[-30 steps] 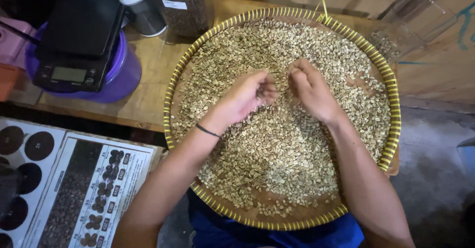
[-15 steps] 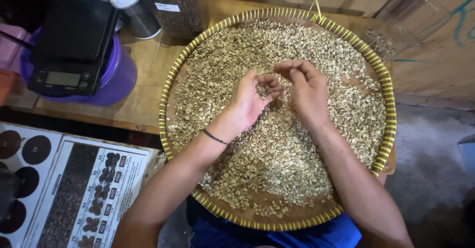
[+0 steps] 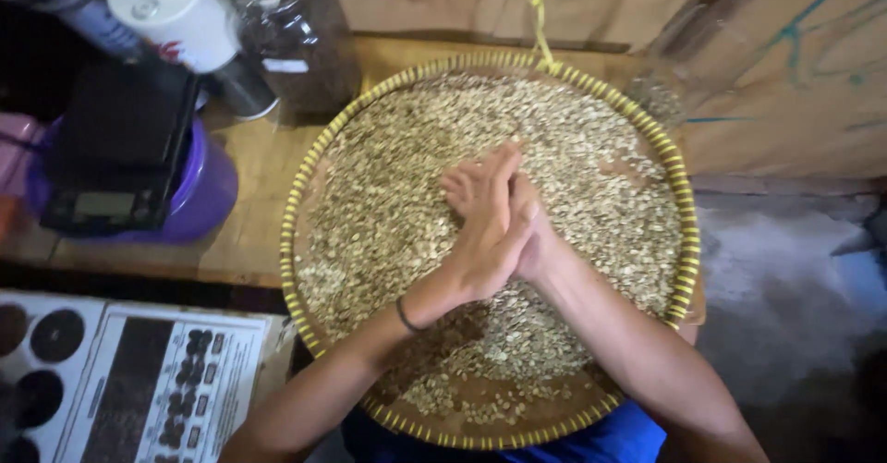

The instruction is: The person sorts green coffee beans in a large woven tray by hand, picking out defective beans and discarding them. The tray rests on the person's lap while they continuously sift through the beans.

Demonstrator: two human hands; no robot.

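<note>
Both forearms are bare with no sleeves showing, the left hand (image 3: 485, 232) wears a thin dark band (image 3: 405, 316) around its wrist, the right hand (image 3: 534, 232) wears nothing, and blue clothing (image 3: 591, 440) shows at six o'clock.

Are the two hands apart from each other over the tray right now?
No: the left hand lies pressed against the right hand, together on the pale beans in the round woven tray.
</note>
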